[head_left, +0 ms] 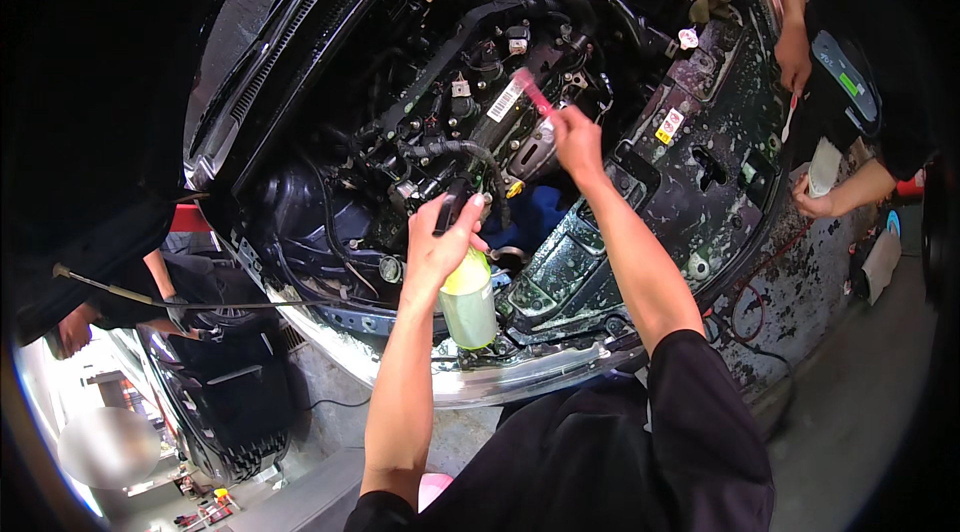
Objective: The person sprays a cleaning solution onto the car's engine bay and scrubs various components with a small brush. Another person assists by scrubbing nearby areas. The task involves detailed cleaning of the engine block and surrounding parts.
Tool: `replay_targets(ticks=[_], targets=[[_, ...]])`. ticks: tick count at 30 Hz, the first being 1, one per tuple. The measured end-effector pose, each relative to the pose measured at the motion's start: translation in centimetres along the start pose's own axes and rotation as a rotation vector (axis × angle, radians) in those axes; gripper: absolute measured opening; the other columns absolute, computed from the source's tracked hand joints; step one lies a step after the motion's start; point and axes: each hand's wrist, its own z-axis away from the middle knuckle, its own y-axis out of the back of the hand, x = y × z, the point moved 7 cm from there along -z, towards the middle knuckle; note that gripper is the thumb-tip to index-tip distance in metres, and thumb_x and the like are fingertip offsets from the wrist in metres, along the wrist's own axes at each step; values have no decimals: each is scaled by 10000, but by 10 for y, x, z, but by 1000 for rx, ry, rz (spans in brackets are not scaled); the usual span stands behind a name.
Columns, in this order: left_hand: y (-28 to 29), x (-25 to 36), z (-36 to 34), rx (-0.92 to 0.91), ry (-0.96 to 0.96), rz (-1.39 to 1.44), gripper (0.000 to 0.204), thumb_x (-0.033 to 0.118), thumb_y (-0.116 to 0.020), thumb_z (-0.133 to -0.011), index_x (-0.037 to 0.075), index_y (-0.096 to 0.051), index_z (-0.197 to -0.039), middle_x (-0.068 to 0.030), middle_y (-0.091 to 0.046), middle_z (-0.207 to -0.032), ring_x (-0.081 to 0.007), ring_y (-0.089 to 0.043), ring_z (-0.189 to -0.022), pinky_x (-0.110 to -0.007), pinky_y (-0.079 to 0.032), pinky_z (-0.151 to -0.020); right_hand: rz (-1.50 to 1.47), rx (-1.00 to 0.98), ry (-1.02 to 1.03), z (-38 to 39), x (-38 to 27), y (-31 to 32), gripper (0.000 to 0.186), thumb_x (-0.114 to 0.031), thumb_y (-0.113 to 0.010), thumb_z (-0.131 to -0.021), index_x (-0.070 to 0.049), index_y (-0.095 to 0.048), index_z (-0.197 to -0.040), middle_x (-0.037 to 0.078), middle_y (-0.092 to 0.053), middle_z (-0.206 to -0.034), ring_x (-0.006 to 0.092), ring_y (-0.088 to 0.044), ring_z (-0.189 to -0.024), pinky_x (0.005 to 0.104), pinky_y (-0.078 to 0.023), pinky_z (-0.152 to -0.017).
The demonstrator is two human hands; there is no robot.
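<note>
My left hand (438,234) is closed around the black trigger head of a spray bottle. The bottle (468,310) has a translucent body with yellow-green liquid and hangs over the front edge of an engine bay. My right hand (578,144) grips a brush (536,95) with a pink-red handle, its far end blurred over the engine (470,97). Beside the brush, a white barcode label (502,104) sticks to the engine. Below it shows a yellow oil dipstick loop or cap (515,190). White foam spots cover the black plastic panel (690,182) to the right.
At the right, another person's hand (793,57) holds a thin brush-like tool, and their other hand (818,202) holds a whitish object. A thin rod (200,300) crosses the left side. Another person's gloved hand (180,317) is there. A blue cloth (535,217) lies inside the bay.
</note>
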Motion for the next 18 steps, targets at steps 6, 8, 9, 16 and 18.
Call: replay_targets(ticks=[6,8,9,16,18], targets=[[-12,1,-11,-88,-61,-7,239,240,-641,-903,3,-614,-920,-56,-631,-739,-135,-628,-551,-270,-488,-540,66,-32,-75,-26,8,29,85,-80,-647,-813,-34,-644,-885,200,-646,-735,397,-650,-733,439,-505,-655],[-16,4,-21,-40,-117,-80,277,265,-655,-890,-11,-632,-889,-55,-630,-668,-149,-659,-545,-284,-497,-529,70,-409,180,-12,-6,3,90,-89,-644,-824,-32,-647,-894,206,-645,-738,390,-656,-735,438,-512,-658],[-18,3,-28,-51,-97,-82,282,269,-656,-890,-12,-633,-886,-56,-630,-666,-149,-659,-545,-283,-497,-527,78,-594,302,1,-9,-8,93,-94,-643,-830,-31,-648,-898,209,-644,-739,387,-659,-735,438,-515,-660],[-42,7,-33,-211,-93,-18,189,182,-635,-874,-5,-634,-895,-68,-647,-689,-150,-661,-544,-281,-502,-536,-38,-246,185,9,23,4,74,-84,-601,-875,-13,-614,-889,232,-648,-780,436,-645,-736,463,-508,-636],[-47,10,-28,-221,-103,-67,159,148,-619,-886,-5,-627,-929,-72,-659,-781,-137,-641,-561,-274,-504,-553,81,144,-169,4,55,24,167,-179,-577,-936,-15,-602,-943,228,-653,-784,400,-662,-760,428,-504,-634]])
